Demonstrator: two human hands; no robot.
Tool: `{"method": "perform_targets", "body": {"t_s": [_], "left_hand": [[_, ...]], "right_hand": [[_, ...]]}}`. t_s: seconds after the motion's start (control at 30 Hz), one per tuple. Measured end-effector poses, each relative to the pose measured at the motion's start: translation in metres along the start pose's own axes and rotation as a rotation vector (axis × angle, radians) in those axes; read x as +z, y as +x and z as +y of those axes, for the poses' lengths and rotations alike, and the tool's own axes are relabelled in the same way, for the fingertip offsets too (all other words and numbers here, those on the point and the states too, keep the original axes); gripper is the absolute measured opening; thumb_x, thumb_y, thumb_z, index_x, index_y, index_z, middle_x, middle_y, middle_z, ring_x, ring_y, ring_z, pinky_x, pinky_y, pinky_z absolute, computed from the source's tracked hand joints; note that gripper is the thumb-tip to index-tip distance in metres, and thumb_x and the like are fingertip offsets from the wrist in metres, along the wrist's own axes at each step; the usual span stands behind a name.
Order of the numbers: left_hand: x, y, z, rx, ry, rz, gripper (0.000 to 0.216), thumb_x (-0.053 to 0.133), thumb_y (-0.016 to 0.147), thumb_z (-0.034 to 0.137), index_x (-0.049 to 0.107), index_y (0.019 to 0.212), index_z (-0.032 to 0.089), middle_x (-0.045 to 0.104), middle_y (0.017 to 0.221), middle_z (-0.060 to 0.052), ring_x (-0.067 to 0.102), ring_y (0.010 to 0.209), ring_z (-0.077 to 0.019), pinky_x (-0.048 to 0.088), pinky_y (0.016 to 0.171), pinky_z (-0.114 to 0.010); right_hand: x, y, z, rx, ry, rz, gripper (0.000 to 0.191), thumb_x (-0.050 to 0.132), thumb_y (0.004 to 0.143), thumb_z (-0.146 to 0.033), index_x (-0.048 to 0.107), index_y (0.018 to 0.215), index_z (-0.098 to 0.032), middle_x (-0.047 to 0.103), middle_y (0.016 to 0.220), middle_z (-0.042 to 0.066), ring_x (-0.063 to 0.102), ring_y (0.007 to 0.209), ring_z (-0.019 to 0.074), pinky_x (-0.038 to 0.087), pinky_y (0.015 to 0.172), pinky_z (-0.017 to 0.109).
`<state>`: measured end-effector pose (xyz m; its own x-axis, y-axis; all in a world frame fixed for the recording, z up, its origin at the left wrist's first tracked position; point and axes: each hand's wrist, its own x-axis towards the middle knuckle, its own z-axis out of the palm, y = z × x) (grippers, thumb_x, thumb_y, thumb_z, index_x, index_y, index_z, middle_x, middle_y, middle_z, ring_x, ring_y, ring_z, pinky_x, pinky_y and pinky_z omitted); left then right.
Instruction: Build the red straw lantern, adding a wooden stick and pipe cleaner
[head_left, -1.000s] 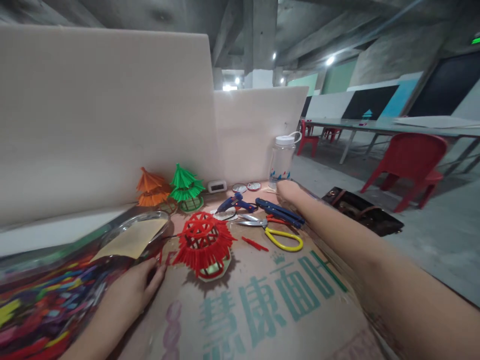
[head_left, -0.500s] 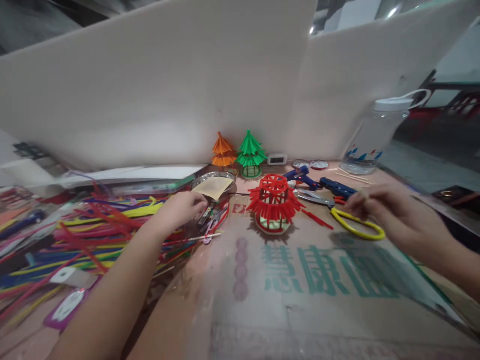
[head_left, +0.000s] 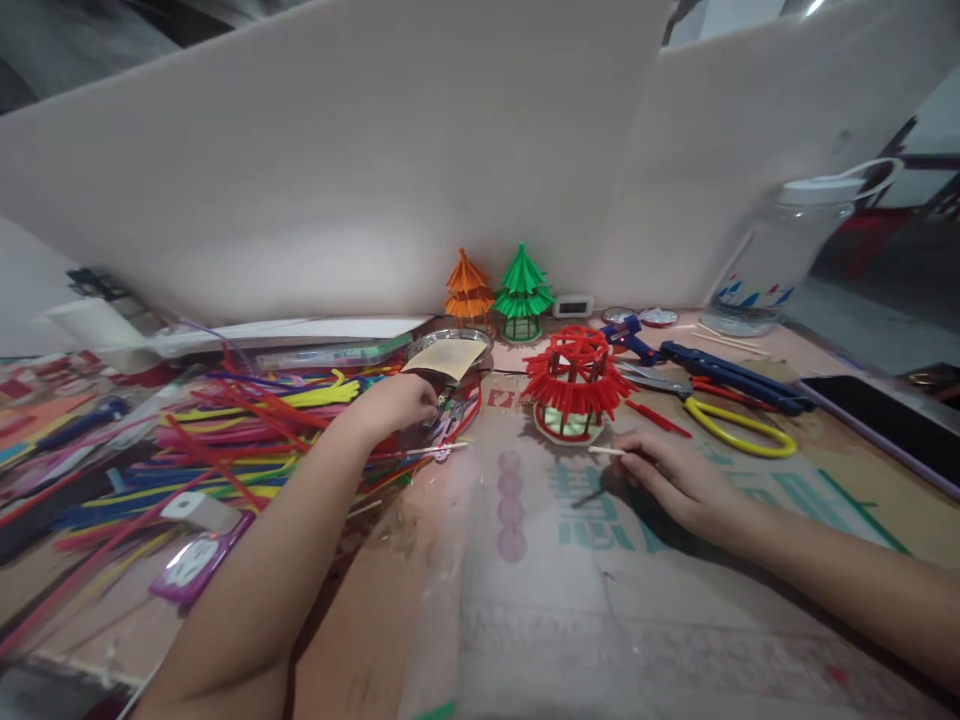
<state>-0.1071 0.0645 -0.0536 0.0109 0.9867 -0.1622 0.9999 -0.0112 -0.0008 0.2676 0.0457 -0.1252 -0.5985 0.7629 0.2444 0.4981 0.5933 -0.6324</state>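
My right hand rests on the cardboard sheet in front of a red pipe-cleaner lantern. Its fingers pinch a thin wooden stick that points left. My left hand reaches into the edge of a pile of coloured pipe cleaners, beside a small metal tool and below a round metal dish. Its fingers are curled and partly hidden.
Orange and green pipe-cleaner pagodas stand against the white foam board. Yellow-handled scissors, a blue glue gun, blue pliers, a clear bottle and a dark phone lie to the right.
My right hand has come back from the far right tools to the cardboard in front of the red lantern, holding a stick. My left hand has shifted to the metal tool.
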Motion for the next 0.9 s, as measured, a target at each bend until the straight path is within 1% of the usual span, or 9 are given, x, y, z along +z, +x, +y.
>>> {"method": "perform_targets", "body": {"t_s": [0.13, 0.27, 0.43, 0.5, 0.63, 0.7, 0.77, 0.83, 0.9], "left_hand": [[0.012, 0.002, 0.019, 0.027, 0.028, -0.019, 0.035, 0.066, 0.084, 0.051, 0.079, 0.094, 0.021, 0.079, 0.098, -0.011, 0.072, 0.087, -0.0271, 0.049, 0.071, -0.030], [0.017, 0.003, 0.027, 0.069, 0.032, -0.054, 0.030, 0.068, 0.082, 0.047, 0.079, 0.086, 0.019, 0.079, 0.091, -0.010, 0.071, 0.082, -0.0253, 0.048, 0.069, -0.029], [0.006, 0.004, 0.012, 0.039, 0.014, 0.003, 0.028, 0.056, 0.090, 0.036, 0.077, 0.103, 0.024, 0.079, 0.105, -0.006, 0.071, 0.091, -0.0220, 0.047, 0.071, -0.026], [-0.002, 0.003, 0.002, 0.002, 0.022, 0.029, 0.028, 0.055, 0.088, 0.030, 0.077, 0.103, 0.024, 0.079, 0.107, -0.006, 0.071, 0.092, -0.0221, 0.047, 0.072, -0.027], [-0.014, 0.000, -0.016, -0.016, 0.041, 0.018, 0.029, 0.054, 0.087, 0.031, 0.078, 0.101, 0.024, 0.079, 0.109, -0.005, 0.070, 0.094, -0.0220, 0.046, 0.073, -0.026], [-0.017, -0.002, -0.018, -0.008, 0.049, -0.018, 0.031, 0.053, 0.088, 0.035, 0.078, 0.103, 0.024, 0.079, 0.107, -0.005, 0.070, 0.091, -0.0219, 0.045, 0.071, -0.027], [-0.016, -0.005, -0.014, 0.034, 0.050, -0.104, 0.031, 0.057, 0.087, 0.043, 0.079, 0.100, 0.026, 0.079, 0.099, -0.003, 0.070, 0.084, -0.0204, 0.045, 0.066, -0.026], [-0.013, -0.008, -0.003, 0.097, 0.057, -0.216, 0.031, 0.067, 0.079, 0.051, 0.079, 0.096, 0.028, 0.079, 0.091, 0.000, 0.069, 0.078, -0.0191, 0.044, 0.063, -0.025], [-0.008, -0.012, 0.010, 0.140, 0.088, -0.295, 0.032, 0.078, 0.068, 0.049, 0.080, 0.092, 0.028, 0.078, 0.086, 0.000, 0.068, 0.074, -0.0198, 0.045, 0.063, -0.025]], "right_hand": [[-0.002, -0.001, 0.002, -0.038, -0.037, 0.022, 0.030, 0.040, 0.103, -0.040, 0.060, 0.089, -0.022, 0.065, 0.077, 0.005, 0.062, 0.067, 0.0198, 0.049, 0.064, 0.033], [-0.001, 0.000, 0.005, -0.052, -0.059, 0.025, 0.031, 0.040, 0.104, -0.040, 0.061, 0.089, -0.022, 0.065, 0.077, 0.004, 0.062, 0.067, 0.0191, 0.048, 0.063, 0.032], [0.001, 0.001, 0.006, -0.070, -0.066, 0.038, 0.030, 0.042, 0.103, -0.039, 0.063, 0.092, -0.022, 0.067, 0.080, 0.005, 0.063, 0.070, 0.0196, 0.049, 0.065, 0.032], [0.001, 0.001, 0.007, -0.077, -0.059, 0.033, 0.030, 0.041, 0.103, -0.039, 0.064, 0.092, -0.022, 0.067, 0.078, 0.005, 0.063, 0.069, 0.0192, 0.048, 0.064, 0.032], [0.002, 0.002, 0.010, -0.097, -0.028, 0.037, 0.029, 0.042, 0.103, -0.038, 0.065, 0.098, -0.022, 0.067, 0.076, 0.005, 0.062, 0.066, 0.0193, 0.048, 0.062, 0.032], [0.003, 0.003, 0.011, -0.101, -0.018, 0.042, 0.028, 0.043, 0.103, -0.038, 0.065, 0.105, -0.022, 0.067, 0.076, 0.004, 0.062, 0.067, 0.0197, 0.048, 0.063, 0.032], [0.003, 0.003, 0.011, -0.109, -0.022, 0.042, 0.027, 0.042, 0.103, -0.037, 0.065, 0.106, -0.022, 0.066, 0.076, 0.004, 0.063, 0.067, 0.0196, 0.049, 0.063, 0.033], [0.003, 0.004, 0.011, -0.124, -0.032, 0.043, 0.027, 0.042, 0.103, -0.036, 0.064, 0.103, -0.022, 0.066, 0.076, 0.004, 0.063, 0.067, 0.0194, 0.049, 0.063, 0.032], [0.003, 0.004, 0.011, -0.133, -0.042, 0.042, 0.026, 0.042, 0.103, -0.036, 0.064, 0.101, -0.022, 0.066, 0.079, 0.005, 0.064, 0.069, 0.0195, 0.049, 0.064, 0.033]]}}
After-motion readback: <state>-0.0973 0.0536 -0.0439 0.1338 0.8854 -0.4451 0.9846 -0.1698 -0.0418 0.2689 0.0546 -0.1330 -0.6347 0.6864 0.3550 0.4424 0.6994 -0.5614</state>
